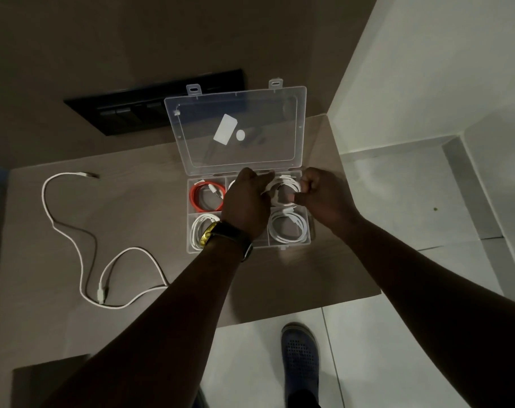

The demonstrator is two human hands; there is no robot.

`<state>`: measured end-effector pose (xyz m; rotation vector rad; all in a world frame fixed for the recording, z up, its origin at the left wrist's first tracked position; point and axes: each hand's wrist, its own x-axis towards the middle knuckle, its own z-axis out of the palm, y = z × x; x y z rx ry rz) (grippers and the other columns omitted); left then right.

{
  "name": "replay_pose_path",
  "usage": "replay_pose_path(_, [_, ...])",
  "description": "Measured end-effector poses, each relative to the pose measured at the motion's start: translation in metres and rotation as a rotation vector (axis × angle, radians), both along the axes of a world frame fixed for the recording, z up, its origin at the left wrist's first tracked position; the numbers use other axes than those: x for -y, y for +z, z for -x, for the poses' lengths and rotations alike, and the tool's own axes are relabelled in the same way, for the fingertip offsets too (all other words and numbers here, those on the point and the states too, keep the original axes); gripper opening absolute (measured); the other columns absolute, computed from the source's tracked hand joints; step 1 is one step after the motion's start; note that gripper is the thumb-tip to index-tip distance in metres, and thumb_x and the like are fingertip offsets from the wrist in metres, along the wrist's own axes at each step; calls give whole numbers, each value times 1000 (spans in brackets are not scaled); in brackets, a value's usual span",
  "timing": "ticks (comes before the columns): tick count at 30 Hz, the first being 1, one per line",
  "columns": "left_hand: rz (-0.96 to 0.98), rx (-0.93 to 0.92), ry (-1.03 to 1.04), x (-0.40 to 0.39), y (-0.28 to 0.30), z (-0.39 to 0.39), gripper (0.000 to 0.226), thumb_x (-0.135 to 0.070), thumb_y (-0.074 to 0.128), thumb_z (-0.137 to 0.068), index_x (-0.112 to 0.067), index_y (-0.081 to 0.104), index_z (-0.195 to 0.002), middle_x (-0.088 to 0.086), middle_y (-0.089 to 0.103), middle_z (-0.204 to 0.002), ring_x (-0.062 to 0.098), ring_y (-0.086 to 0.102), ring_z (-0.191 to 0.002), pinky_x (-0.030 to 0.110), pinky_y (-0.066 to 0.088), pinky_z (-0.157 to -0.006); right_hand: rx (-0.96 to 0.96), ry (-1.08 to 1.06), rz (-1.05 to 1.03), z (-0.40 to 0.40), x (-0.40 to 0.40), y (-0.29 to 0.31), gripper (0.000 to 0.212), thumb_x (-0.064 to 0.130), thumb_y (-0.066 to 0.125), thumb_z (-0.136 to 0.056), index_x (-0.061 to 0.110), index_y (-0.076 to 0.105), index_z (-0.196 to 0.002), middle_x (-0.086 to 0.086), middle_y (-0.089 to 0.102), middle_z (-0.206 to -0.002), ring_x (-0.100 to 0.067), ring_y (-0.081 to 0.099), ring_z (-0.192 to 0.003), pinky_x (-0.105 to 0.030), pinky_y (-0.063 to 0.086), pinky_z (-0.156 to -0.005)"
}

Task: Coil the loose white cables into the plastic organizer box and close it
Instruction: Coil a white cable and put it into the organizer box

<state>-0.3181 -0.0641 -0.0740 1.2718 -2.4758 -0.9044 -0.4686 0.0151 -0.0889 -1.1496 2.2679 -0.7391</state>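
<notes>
Currently, the brown tabletop [280,278] carries a clear plastic organizer box [307,231] near its far right corner, with the hinged lid [238,104] standing open on the far side. The box is divided into compartments: the far-left one holds a coiled red cable [196,201], the near-left one a coiled white cable [198,228], and the near-right one another coiled white cable [288,228]. Both hands work above the far-right compartment. The left hand [246,201], with a gold-and-black wristwatch [221,235] on its wrist, is closed around one side of a white cable coil [284,187]; the right hand [324,195] pinches the opposite side of the same coil between thumb and curled fingers. Whether the coil already rests in the compartment cannot be determined. A loose white cable [73,242] lies uncoiled on the table, well apart to the left of the box. A black switch panel [126,113] is mounted on the far wall.
</notes>
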Motion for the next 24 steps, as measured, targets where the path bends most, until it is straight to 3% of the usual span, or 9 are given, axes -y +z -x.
replay_pose_path(5, [30,-86,15,-6,5,-6,35,4,57,-86,-9,69,-117,14,61,-103,28,61,-93,26,43,-78,31,-27,71,-4,-7,-2,28,35,78,-67,32,50,-69,11,52,-58,-3,49,-54,-28,45,-57])
replay_pose_path(10, [19,-139,21,-6,9,-12,37,3,60,-85,-8,68,-120,12,60,-103,25,59,-92,25,45,-79,7,6,66,-8,-10,5,26,26,78,-77,33,56,-89,13,54,-69,-12,57,-68,-31,47,-66])
replay_pose_path(13, [33,-51,-65,-6,6,-10,35,-7,63,-87,-9,65,-123,14,56,-109,28,59,-95,24,40,-78,-222,142,50,-10,-14,10,17,19,72,-84,18,68,-101,3,62,-90,-23,64,-84,-26,44,-72])
replay_pose_path(17, [55,93,-145,-3,3,-1,25,-10,59,-90,-11,69,-112,16,51,-110,33,59,-87,32,45,-75,-540,339,-153,-17,-11,19,17,17,57,-91,18,72,-99,-7,58,-101,-31,63,-92,-42,57,-71])
replay_pose_path(21, [67,194,-202,-1,4,3,31,-7,52,-86,-10,64,-115,19,46,-117,39,58,-85,40,48,-76,-514,407,-263,-16,1,30,25,32,50,-98,22,70,-109,-7,54,-117,-32,57,-106,-44,50,-75])
replay_pose_path(24, [46,253,-213,0,7,5,34,-12,51,-87,-13,60,-120,19,43,-120,41,57,-90,46,51,-82,-442,459,-288,-11,2,37,36,40,39,-102,20,67,-114,-10,53,-118,-33,55,-108,-45,51,-80])
